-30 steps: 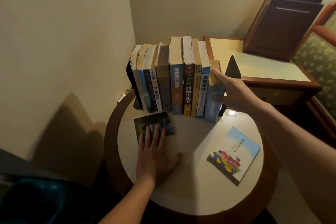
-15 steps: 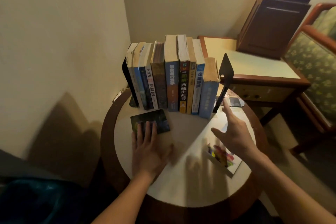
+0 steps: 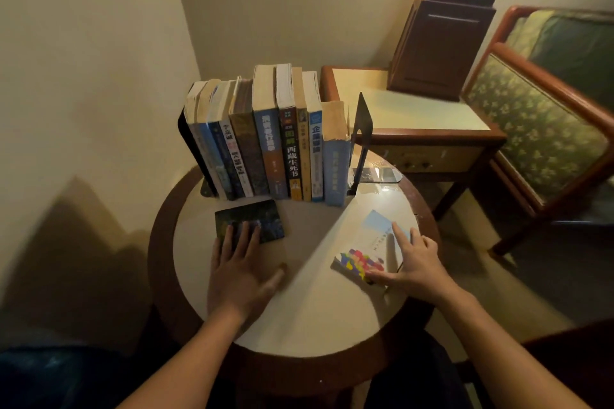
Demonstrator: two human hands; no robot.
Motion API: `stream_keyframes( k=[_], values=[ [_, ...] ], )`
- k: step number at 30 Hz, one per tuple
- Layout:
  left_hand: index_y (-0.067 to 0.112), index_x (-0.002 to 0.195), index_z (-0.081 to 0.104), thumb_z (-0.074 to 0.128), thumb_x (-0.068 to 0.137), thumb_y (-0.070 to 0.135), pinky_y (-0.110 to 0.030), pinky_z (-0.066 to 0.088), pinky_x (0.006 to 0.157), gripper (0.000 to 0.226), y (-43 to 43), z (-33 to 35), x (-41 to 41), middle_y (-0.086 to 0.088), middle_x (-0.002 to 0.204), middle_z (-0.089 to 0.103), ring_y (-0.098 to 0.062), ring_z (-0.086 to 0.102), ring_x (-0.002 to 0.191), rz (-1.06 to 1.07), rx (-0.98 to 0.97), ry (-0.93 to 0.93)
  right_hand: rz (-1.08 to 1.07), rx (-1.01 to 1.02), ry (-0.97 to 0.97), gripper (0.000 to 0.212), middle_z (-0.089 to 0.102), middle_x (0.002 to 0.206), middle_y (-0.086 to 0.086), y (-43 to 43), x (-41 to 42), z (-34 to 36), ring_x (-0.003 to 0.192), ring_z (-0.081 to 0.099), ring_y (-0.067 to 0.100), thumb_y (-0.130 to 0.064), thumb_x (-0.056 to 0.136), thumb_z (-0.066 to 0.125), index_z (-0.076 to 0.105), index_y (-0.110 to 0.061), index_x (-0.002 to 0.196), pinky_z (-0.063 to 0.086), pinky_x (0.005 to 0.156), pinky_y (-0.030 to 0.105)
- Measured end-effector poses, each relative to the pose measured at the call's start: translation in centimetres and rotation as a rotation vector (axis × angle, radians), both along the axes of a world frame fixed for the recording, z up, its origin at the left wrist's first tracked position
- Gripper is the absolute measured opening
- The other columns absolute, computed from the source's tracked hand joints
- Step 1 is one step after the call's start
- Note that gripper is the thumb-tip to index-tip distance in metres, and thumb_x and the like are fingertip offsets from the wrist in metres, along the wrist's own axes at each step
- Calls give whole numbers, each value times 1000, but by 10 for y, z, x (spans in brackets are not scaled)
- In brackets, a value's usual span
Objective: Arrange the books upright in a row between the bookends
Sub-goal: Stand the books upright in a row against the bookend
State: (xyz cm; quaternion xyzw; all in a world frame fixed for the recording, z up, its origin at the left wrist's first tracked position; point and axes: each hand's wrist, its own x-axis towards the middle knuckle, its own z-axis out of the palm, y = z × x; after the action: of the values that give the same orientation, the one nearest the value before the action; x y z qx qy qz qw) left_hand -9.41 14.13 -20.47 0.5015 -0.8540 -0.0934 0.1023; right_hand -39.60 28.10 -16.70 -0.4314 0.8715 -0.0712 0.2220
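Left hand (image 3: 244, 271): flat, fingers straight, pressing small dark paperback (image 3: 250, 224) at 10 o'clock on round white table (image 3: 315, 315).
Row: upright books (image 3: 265, 143), 12 o'clock, between black metal bookends (image 3: 360, 129).
Right hand (image 3: 412, 262): spread, not gripping, on pale blue paperback (image 3: 368, 249) at 3 o'clock; long axis toward 1 o'clock.

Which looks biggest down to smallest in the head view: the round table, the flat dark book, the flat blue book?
1. Round table.
2. Flat blue book, partly under the right hand.
3. Flat dark book, slightly smaller; it is a close call.
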Motion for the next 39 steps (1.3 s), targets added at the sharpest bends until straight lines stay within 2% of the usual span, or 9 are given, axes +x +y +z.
stream_keyframes(
  k=[5,10,16,20,23,26,31,35,39],
  values=[
    [29,159,8,25,81,84,-39,-6,125,97,-3,-5,0,7,166,-2,-15,-16,152,5,-32,23,-3,-64,31,135,21,153,3,0,-4,0,139,17,26,-93,48,65,5,-40,157,24,115,47],
    [30,159,9,24,81,85,-39,-6,125,97,-4,-8,0,7,166,-1,-15,-14,153,13,-29,26,4,-196,2,118,26,131,-1,0,1,-1,122,25,19,-88,40,75,33,-47,143,39,102,38],
    [32,159,10,25,82,85,-41,-3,125,94,-2,-8,1,7,166,1,-14,-13,153,16,-38,49,-138,-431,-199,72,36,124,0,-3,7,1,117,40,16,-41,60,95,54,-40,119,46,96,29],
    [31,159,12,25,82,84,-42,-2,125,94,-2,-8,1,7,166,2,-14,-11,153,13,-38,54,-331,-472,-513,54,50,123,2,1,6,6,114,56,22,-11,70,89,64,-34,112,60,86,41],
    [31,159,13,25,81,85,-41,-1,126,94,-3,-8,1,8,166,4,-15,-10,153,16,-38,53,-348,-481,-651,40,54,121,4,1,7,16,107,60,20,-5,76,84,72,-23,109,62,80,36],
    [32,159,14,24,81,85,-41,-1,126,94,-3,-8,0,8,166,4,-15,-9,154,22,-35,49,-279,-531,-576,35,58,121,6,-3,7,25,101,64,22,-7,80,81,73,-17,113,63,73,38],
    [32,159,13,21,82,85,-42,0,126,94,-4,-7,0,7,166,3,-15,-10,153,28,-40,27,-29,-756,-192,50,59,124,8,-12,5,39,109,63,26,-14,88,75,60,-20,135,63,68,44],
    [31,159,12,20,81,85,-41,-2,125,95,-2,-6,0,7,166,2,-15,-11,153,29,-36,23,106,-824,162,63,62,131,15,-26,7,50,110,67,33,-15,90,70,47,-25,148,63,70,46],
    [31,159,14,23,84,84,-41,0,126,92,-2,-6,0,8,166,4,-13,-11,153,30,-43,40,146,-940,281,61,66,127,15,-42,15,66,112,67,35,-9,92,67,45,-15,149,61,78,47]
  ],
)
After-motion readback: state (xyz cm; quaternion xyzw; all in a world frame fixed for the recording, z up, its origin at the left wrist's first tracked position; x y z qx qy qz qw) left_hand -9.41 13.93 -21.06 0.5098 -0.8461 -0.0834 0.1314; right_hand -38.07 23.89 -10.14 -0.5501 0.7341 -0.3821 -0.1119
